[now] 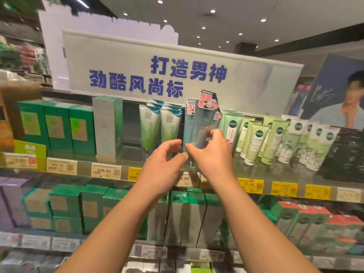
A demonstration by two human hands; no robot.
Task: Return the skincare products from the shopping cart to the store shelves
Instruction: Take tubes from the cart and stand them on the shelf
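A pale blue-grey tube (pixel 202 125) with a red and white tag on top stands upright over the top shelf (pixel 275 174), in a row of like tubes. My right hand (pixel 210 152) grips its lower part, thumb on the left and fingers round the right side. My left hand (pixel 167 160) hovers just left of the tube's base with fingers loosely curved and holds nothing. White and green tubes (pixel 150 127) stand to the left of it. The shopping cart is out of view.
Light green tubes (pixel 254 142) lean in rows to the right, then a black pack (pixel 346 154). Green boxes (pixel 57 127) and a tall silver-green box (pixel 107 129) fill the shelf's left. Price tags line the shelf edge; the lower shelf holds more boxes. A blue-lettered sign stands behind.
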